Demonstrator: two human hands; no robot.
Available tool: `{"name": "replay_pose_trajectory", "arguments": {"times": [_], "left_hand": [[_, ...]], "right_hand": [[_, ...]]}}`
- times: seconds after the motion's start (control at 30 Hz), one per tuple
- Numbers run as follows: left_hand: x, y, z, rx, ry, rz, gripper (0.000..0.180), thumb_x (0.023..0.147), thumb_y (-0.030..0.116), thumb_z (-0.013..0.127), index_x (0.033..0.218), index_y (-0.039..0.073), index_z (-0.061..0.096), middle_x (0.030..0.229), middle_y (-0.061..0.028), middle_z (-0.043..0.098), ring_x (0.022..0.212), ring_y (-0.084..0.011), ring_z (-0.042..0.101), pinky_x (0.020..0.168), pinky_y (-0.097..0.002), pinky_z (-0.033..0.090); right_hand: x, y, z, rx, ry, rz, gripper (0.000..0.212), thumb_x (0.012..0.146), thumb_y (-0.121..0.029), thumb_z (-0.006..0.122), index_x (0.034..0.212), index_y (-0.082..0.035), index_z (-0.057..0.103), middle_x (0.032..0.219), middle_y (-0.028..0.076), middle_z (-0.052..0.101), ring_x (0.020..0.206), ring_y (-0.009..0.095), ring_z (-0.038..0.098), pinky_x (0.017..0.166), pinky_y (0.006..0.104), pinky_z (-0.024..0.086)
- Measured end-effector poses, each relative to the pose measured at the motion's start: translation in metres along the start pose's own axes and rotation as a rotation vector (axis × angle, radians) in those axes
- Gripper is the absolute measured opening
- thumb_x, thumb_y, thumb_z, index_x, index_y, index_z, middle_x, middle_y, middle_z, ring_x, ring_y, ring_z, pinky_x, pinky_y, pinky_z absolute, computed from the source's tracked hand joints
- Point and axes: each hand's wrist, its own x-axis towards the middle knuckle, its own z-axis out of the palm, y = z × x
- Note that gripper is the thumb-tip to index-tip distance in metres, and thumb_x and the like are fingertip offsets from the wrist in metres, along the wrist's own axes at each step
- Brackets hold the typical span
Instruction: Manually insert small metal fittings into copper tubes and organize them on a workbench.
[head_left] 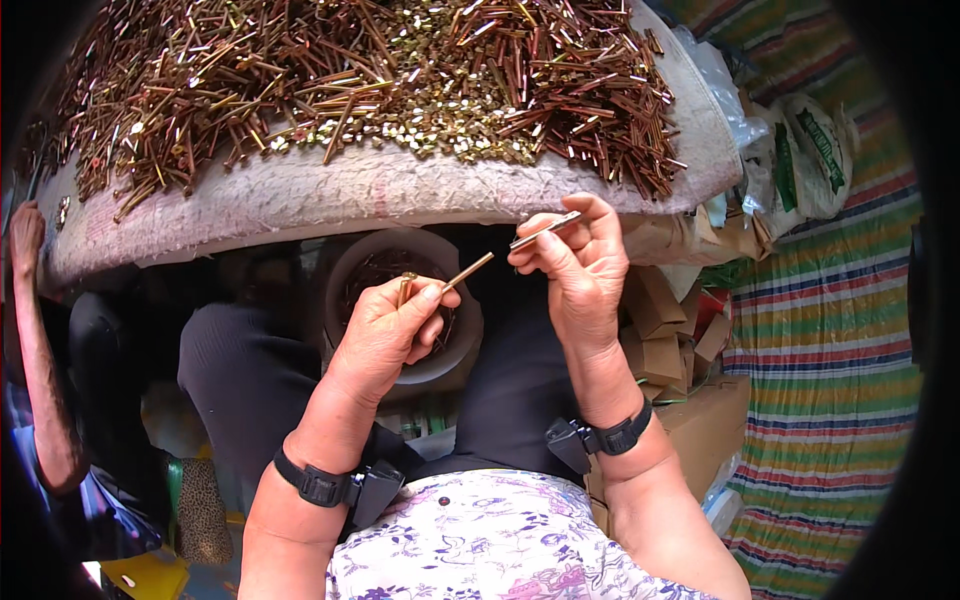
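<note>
My left hand (pixel 382 330) is closed, pinching a slim brass-coloured metal rod (pixel 470 269) between thumb and forefinger. The rod points up and to the right. A second short brass-coloured piece (pixel 405 290) stands up among the same fingers. To the right and slightly higher, my right hand (pixel 582 262) grips another thin metal rod (pixel 545 231) between thumb and fingers, tilted up to the right. The two rods are apart, with a gap between their ends. Both hands are in front of the table edge, the left one over a round bucket (pixel 467 330) that holds more dark rods.
A cloth-covered table (pixel 330 198) bears a heap of copper-coloured rods (pixel 590 90) and small gold-coloured nuts (pixel 440 135). At far left another person's hand (pixel 27 238) rests by the table. Cardboard boxes (pixel 700 425), a white sack (pixel 820 150) and a striped sheet (pixel 820 400) are on the right.
</note>
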Motion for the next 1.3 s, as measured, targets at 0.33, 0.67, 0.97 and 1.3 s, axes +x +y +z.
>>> {"name": "replay_pose_trajectory", "arguments": {"times": [0.33,0.67,0.97,1.3], "left_hand": [[-0.017,0.010,-0.011,-0.090,-0.004,0.117,0.026,0.091,0.021,0.056,0.102,-0.001,0.063,0.057,0.0013,0.050,0.042,-0.0029,0.034,0.037,-0.0170,0.024],[-0.027,0.017,-0.023,-0.144,0.091,0.196,0.021,0.092,0.019,0.055,0.087,-0.001,0.062,0.054,0.0001,0.050,0.039,-0.0033,0.035,0.035,-0.0166,0.025],[-0.031,0.017,-0.031,-0.206,0.147,0.192,0.021,0.092,0.017,0.054,0.089,-0.002,0.059,0.056,-0.0010,0.051,0.039,-0.0036,0.035,0.034,-0.0162,0.026],[-0.028,0.018,-0.032,-0.200,0.185,0.199,0.021,0.092,0.018,0.055,0.088,-0.002,0.059,0.056,-0.0010,0.051,0.039,-0.0041,0.037,0.034,-0.0162,0.027]], "right_hand": [[-0.010,0.006,0.034,-0.060,-0.289,0.207,0.012,0.091,-0.007,0.055,0.098,0.001,0.057,0.082,0.008,0.065,0.062,0.008,0.060,0.054,0.0187,0.049],[0.050,-0.009,0.030,-0.813,-0.168,-0.258,0.010,0.082,-0.009,0.063,0.085,0.001,0.063,0.074,0.007,0.061,0.060,0.013,0.057,0.056,0.0260,0.046],[0.081,0.027,0.035,-1.442,-0.170,-0.524,0.022,0.070,-0.001,0.056,0.091,-0.003,0.063,0.084,0.015,0.060,0.078,0.031,0.060,0.070,0.0377,0.050],[0.098,0.041,0.067,-0.933,-0.196,-0.555,0.015,0.074,0.001,0.060,0.087,-0.004,0.066,0.081,0.011,0.064,0.073,0.024,0.064,0.066,0.0294,0.050]]}}
